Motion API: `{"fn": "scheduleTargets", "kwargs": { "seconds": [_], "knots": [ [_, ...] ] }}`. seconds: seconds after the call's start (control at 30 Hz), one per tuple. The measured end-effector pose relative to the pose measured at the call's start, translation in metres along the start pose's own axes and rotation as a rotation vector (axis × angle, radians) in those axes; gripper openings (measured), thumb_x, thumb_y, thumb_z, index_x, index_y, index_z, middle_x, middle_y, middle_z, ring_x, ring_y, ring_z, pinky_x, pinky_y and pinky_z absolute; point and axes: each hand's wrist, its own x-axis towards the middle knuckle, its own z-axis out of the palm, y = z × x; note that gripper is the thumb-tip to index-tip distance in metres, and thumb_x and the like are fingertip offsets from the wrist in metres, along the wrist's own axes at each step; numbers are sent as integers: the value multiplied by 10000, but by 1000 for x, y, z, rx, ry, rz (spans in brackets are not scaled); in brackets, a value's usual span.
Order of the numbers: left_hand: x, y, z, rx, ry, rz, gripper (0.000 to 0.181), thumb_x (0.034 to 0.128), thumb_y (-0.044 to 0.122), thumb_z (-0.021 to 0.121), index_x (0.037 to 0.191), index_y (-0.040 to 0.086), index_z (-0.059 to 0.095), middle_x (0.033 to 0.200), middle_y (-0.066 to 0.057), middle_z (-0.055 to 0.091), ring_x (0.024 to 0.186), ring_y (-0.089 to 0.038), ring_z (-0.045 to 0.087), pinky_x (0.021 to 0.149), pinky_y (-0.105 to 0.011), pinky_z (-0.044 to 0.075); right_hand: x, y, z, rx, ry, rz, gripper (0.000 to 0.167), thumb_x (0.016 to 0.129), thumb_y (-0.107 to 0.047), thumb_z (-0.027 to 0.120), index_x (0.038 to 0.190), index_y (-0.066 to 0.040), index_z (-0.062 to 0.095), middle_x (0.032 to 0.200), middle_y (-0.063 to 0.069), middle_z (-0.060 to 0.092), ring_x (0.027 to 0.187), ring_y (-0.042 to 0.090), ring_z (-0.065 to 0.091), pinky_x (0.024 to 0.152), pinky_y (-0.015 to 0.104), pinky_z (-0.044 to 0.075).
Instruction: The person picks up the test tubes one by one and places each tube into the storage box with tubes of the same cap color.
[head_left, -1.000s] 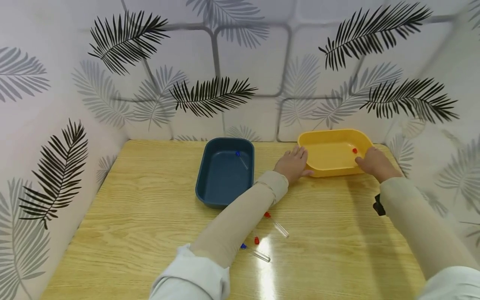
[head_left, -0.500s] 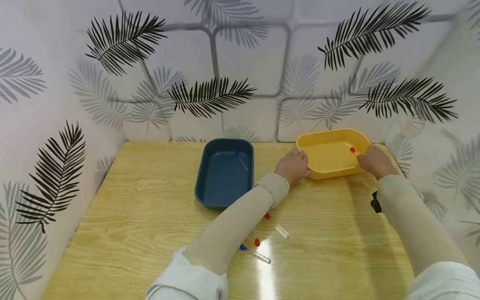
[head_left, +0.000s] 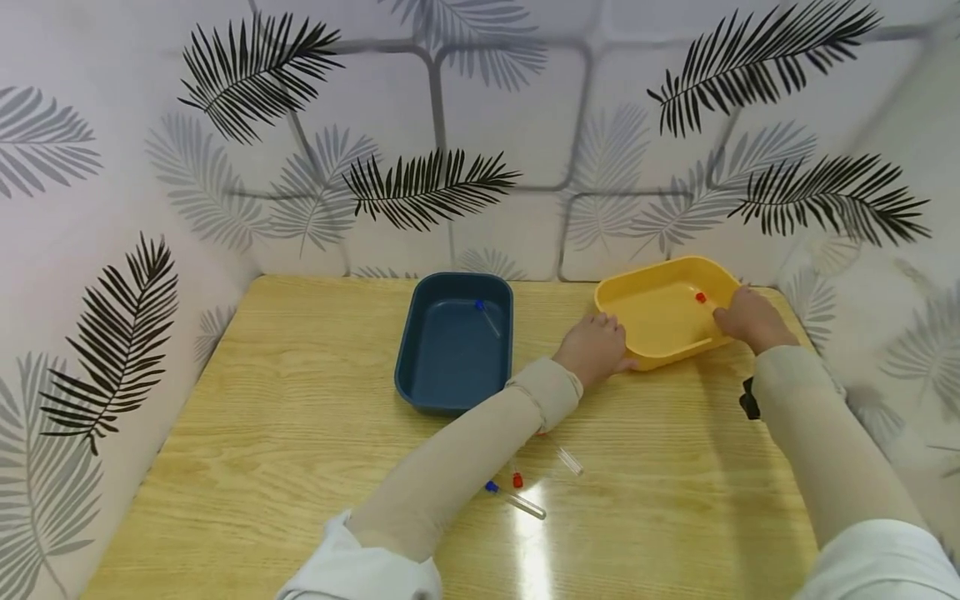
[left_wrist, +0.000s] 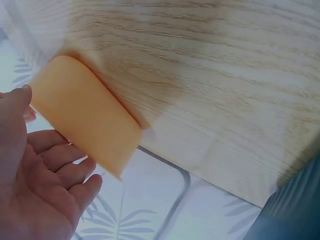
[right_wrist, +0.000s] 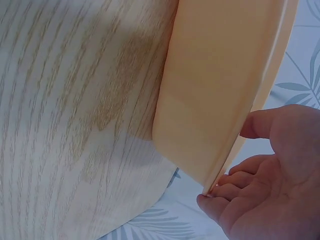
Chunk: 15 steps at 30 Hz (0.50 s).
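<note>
A yellow tray [head_left: 660,321] stands at the back right of the table, angled, its near-left corner turned toward me. At that left end, my left hand [head_left: 595,348] grips the rim; in the left wrist view its fingers [left_wrist: 80,172] curl by the tray's edge. My right hand [head_left: 752,319] holds the right end. In the right wrist view, the thumb [right_wrist: 257,123] lies over the rim and the fingers are at the corner. Inside the tray is a red cap [head_left: 701,297], apparently on a clear tube; the rest is hard to see.
A dark blue tray [head_left: 452,400] left of my left forearm holds a blue-capped tube [head_left: 490,320]. Near my forearm on the table lie a blue-capped tube [head_left: 521,504], a red cap [head_left: 517,480] and a clear tube [head_left: 570,460], partly hidden. A patterned wall [head_left: 525,233] borders the back.
The yellow tray has turned, its near-left corner coming toward me along with my left hand. The red cap inside has shifted slightly left. My left forearm now covers more of one loose tube.
</note>
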Motion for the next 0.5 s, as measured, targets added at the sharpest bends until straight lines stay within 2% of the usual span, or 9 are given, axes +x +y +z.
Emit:
{"fn": "scheduleTargets", "kwargs": {
  "seconds": [0.07, 0.27, 0.4, 0.5],
  "knots": [
    [-2, 1, 0, 8, -1, 0, 651, 937, 594, 300, 1282, 94, 535, 1196, -22, 546, 1120, -170, 487, 985, -316, 374, 1, -2, 1, 9, 2, -8, 397, 892, -194, 397, 1015, 183, 380, 883, 246, 392, 767, 360, 429, 690, 448, 370],
    [-6, 1, -2, 2, 6, 20, 561, 951, 559, 331, 1186, 123, 596, 1085, 6, 579, 1030, -158, 522, 942, -312, 401, 2, -6, 2, 9, -6, -20, 530, 911, -212, 377, 1164, 249, 312, 1083, 351, 377, 889, 417, 416, 800, 530, 364],
    [-10, 3, -2, -9, 23, 48, 525, 959, 544, 328, 1125, 140, 620, 1029, 20, 595, 980, -147, 536, 904, -293, 420, 5, -5, 2, 10, -16, -39, 608, 921, -221, 372, 1252, 268, 230, 1212, 415, 312, 983, 459, 397, 882, 575, 331],
    [-13, 6, 0, 11, 43, 67, 538, 965, 544, 302, 1127, 137, 614, 1030, 20, 597, 971, -142, 540, 897, -286, 428, 9, -5, 3, 12, -24, -47, 610, 926, -221, 378, 1264, 262, 222, 1224, 416, 301, 995, 464, 388, 887, 581, 325]
  ]
}}
